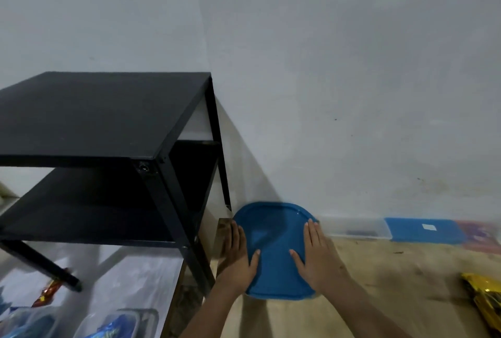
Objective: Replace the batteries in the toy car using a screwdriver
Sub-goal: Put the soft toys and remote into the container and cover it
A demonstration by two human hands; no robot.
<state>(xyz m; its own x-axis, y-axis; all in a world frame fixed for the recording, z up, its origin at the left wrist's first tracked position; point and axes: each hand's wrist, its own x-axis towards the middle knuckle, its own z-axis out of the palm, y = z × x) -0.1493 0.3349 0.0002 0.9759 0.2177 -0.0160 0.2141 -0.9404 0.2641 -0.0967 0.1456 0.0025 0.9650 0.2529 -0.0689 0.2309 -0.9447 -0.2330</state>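
A box with a blue lid (273, 232) stands on the wooden floor against the white wall. My left hand (238, 253) grips the lid's left edge, thumb on top. My right hand (315, 253) holds the right edge, fingers stretched along the rim and thumb on the lid. No toy car, screwdriver or batteries can be seen; what the box holds is hidden under the lid.
A black two-tier metal table (108, 121) stands close on the left. Clear plastic boxes (116, 324) and wrappers lie under it. Along the wall to the right sit a clear box (355, 226) and a blue-lidded box (425, 230). A gold packet (485, 299) lies far right.
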